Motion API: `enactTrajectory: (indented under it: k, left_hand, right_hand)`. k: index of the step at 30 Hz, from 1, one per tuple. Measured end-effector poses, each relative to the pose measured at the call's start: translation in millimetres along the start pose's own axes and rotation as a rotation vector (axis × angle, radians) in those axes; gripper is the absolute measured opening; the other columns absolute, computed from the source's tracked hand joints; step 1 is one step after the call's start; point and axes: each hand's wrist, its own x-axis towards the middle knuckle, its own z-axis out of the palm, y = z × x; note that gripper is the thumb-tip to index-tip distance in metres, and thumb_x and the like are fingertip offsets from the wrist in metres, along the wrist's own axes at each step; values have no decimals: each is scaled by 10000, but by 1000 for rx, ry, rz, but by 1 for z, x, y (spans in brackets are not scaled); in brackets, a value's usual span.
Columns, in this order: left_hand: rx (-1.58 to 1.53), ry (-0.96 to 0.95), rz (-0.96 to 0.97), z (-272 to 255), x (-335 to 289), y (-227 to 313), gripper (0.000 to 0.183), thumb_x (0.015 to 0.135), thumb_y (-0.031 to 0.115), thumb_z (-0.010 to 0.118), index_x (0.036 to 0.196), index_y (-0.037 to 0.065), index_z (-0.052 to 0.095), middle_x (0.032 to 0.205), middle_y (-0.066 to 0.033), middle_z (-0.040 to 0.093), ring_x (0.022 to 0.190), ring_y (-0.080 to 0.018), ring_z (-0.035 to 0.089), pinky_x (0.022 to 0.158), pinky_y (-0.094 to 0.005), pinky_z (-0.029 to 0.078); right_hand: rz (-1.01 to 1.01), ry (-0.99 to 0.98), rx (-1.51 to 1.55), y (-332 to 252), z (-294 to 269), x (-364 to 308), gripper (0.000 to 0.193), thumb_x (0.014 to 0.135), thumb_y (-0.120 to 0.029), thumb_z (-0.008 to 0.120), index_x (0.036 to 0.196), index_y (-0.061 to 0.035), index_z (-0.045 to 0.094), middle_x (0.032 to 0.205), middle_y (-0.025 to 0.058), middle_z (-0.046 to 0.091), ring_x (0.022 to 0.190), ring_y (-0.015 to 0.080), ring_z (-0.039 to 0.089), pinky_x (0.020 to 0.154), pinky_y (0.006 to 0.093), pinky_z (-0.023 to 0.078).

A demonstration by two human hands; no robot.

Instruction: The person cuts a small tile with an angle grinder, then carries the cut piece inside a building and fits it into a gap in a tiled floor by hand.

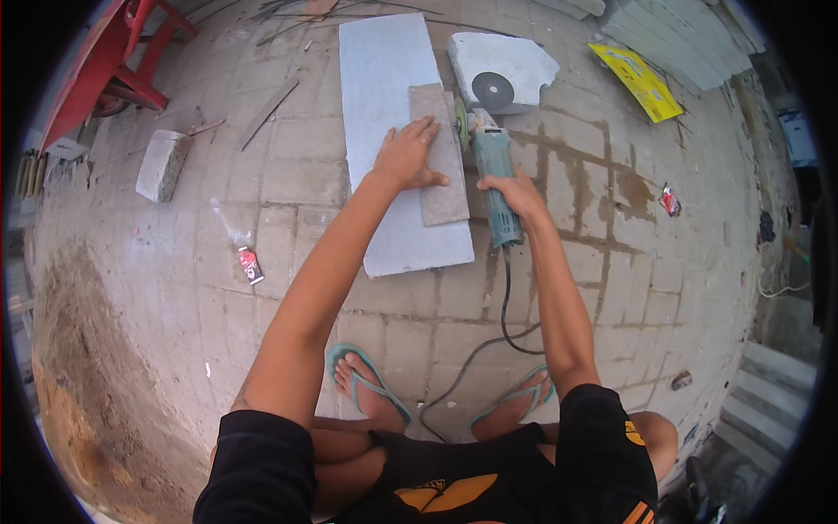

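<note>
My right hand [517, 194] is wrapped round the green body of an angle grinder [495, 162]. The grinder's disc [463, 122] stands on edge beside the right side of a grey-brown tile [452, 196]; whether it touches the tile I cannot tell. My left hand [408, 155] lies with its fingers stretched out on that tile, pressing on its top. Under the tile is a long white slab [371, 96] lying on the paving. From the grinder a black cord [507, 301] runs down and curls between my feet.
A white stone block [524, 65] with a dark cutting disc [492, 89] on it lies beyond the grinder. A yellow sheet [637, 83] lies far right, near stacked slabs [672, 39]. At left are a broken block [162, 166], a small red packet [250, 265], a red wheelbarrow [96, 65] and sand [96, 384].
</note>
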Motion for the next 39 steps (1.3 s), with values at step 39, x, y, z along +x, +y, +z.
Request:
enactTrajectory:
  k: [39]
  left_hand:
    - [1, -34, -23, -4, 3, 4, 1052, 567, 439, 833, 1428, 98, 334, 1516, -44, 280, 1377, -253, 292, 1129, -514, 225]
  right_hand:
    - [-22, 10, -74, 12, -3, -9, 691, 571, -255, 741, 1142, 68, 524, 1015, 186, 602, 892, 260, 585, 782, 353, 464]
